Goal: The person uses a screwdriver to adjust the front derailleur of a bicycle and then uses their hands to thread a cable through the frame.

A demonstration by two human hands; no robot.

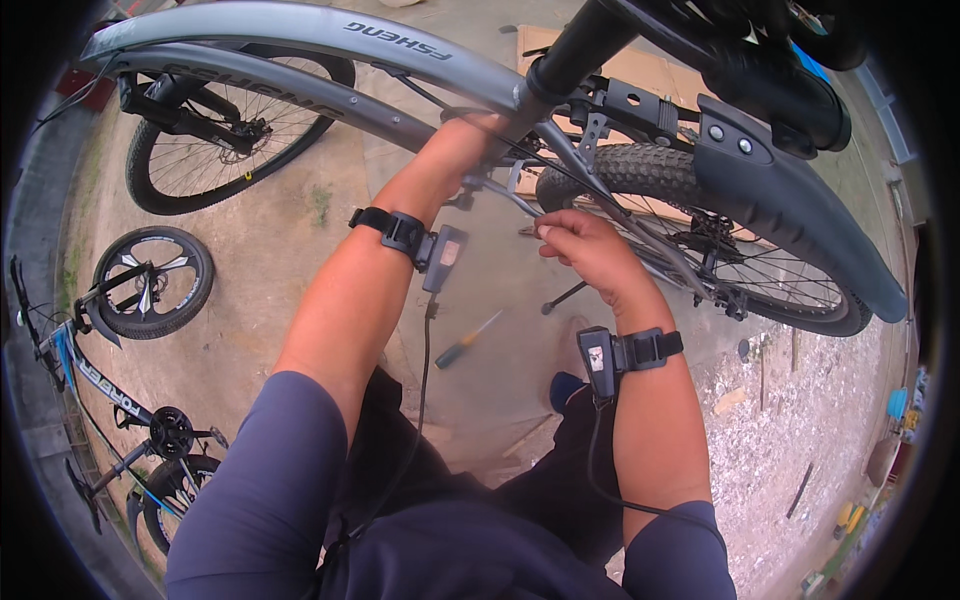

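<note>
A grey bicycle frame [410,50] spans the top, with a black seat post [585,55] and a rear wheel [620,170] under a dark mudguard [810,230]. My left hand [465,145] reaches to the frame beside the seat tube; its fingers are mostly hidden there. My right hand [580,245] is below the rear tyre, fingers curled and pinched near a small metal piece, too small to make out. Both wrists wear strapped devices with cables. A screwdriver [465,342] lies on the concrete between my arms.
The grey bicycle's front wheel [150,175] is at upper left. Another bicycle [130,395] lies on the ground at left. Flattened cardboard [660,75] is behind the rear wheel. Assorted objects [880,460] line the far right edge, beside pale debris on the ground.
</note>
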